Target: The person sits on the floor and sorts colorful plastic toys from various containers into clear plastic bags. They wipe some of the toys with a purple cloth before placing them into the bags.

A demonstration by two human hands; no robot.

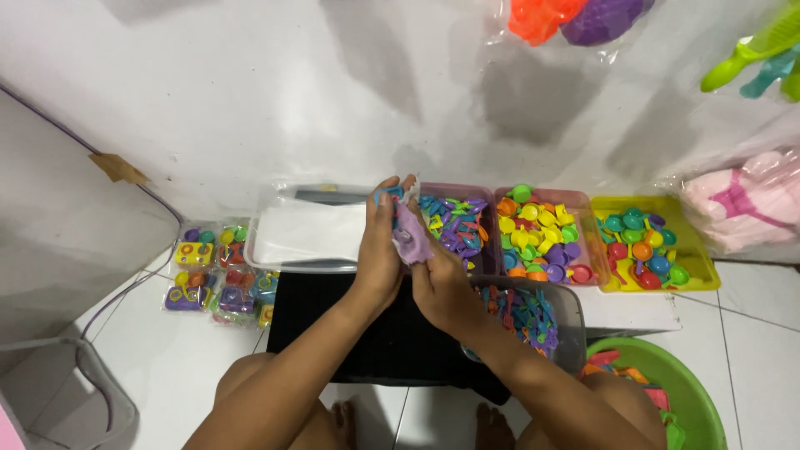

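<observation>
My left hand [379, 250] and my right hand [442, 287] meet in front of me, above a black mat [333, 329]. Together they hold a small clear bag with a purple toy piece [410, 235] inside; the left fingers pinch its top edge, where a small blue piece shows. The right hand grips the bag's lower side. Just behind the hands lies a clear lidded box [304, 237] with white sheets in it.
Trays of small coloured plastic toys stand along the wall: a pink one [483, 200], a second pink one [587, 242], a yellow one [700, 271]. A clear tub [567, 321] and a green basin [692, 392] sit at my right. Packed toy bags [212, 275] lie at the left.
</observation>
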